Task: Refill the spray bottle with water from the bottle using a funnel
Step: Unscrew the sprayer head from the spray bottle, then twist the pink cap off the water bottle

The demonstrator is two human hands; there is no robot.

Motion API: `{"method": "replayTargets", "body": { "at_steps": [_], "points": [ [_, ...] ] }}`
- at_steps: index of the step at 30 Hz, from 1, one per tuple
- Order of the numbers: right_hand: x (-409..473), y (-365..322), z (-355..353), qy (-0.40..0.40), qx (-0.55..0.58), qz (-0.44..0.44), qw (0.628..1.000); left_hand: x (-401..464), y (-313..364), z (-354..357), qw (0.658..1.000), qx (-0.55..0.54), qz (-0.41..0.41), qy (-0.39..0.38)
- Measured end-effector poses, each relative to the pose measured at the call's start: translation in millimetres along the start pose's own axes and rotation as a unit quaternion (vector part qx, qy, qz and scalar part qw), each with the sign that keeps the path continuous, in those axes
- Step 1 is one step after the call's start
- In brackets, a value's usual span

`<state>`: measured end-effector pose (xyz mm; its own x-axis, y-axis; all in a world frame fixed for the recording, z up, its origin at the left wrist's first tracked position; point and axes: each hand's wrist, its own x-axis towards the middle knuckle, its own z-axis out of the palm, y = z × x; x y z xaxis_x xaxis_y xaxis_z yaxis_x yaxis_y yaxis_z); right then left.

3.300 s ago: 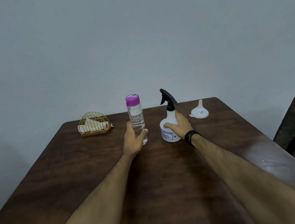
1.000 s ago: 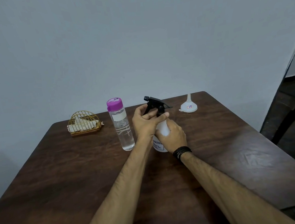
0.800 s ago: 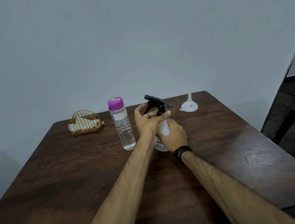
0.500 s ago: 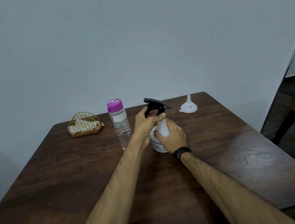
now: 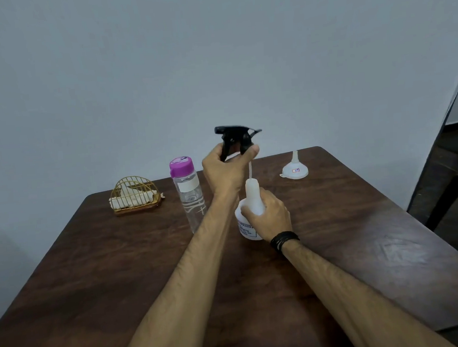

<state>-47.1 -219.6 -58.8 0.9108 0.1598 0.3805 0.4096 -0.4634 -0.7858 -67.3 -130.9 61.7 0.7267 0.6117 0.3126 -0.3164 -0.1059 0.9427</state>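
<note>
Since the frame half a second before, the black trigger head (image 5: 237, 139) had come off the neck of the spray bottle (image 5: 248, 213) and risen clear above it, its thin dip tube (image 5: 249, 171) trailing down towards the open mouth; earlier it sat seated on the neck with both hands clustered round it. The left hand (image 5: 226, 170) had its grip wrapped tight about the collar of the trigger head, lifting it, while the right hand (image 5: 269, 216) kept its grip closed round the shoulder of the spray bottle, pinning it upright on the table (image 5: 365, 244) near the middle, a little towards the far edge. Whether the tube's lower end had fully left the neck was hard to tell, as the pale tube merged with the pale bottle. By my reckoning the task was only at its opening step: the head was unscrewed and nearly out. What remained was most of it. The funnel (image 5: 294, 168) lay untouched, spout upward, near the far right corner of the table, well apart from the hands. The water bottle (image 5: 188, 195) stood just left of the left forearm with its purple cap (image 5: 181, 167) on, so no water had been poured. A wire basket (image 5: 133, 193) sat towards the far left corner, unmoved across the frames.
</note>
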Motion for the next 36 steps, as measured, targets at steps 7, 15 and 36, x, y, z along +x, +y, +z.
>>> {"method": "replayTargets", "body": {
  "at_steps": [7,15,36],
  "points": [
    [-1.3,4.0,-0.9,-0.019,0.000,-0.002,1.000,53.0,78.6,-4.6,0.991,-0.075,0.111,0.027],
    [2.6,2.1,0.2,-0.022,0.004,-0.006,1.000,64.1,99.5,-67.4,0.996,0.056,0.075,0.015],
    [2.5,2.1,7.5,0.011,-0.021,0.002,1.000,-7.8,-100.1,-199.7,0.908,0.346,-0.217,0.094]
  ]
}}
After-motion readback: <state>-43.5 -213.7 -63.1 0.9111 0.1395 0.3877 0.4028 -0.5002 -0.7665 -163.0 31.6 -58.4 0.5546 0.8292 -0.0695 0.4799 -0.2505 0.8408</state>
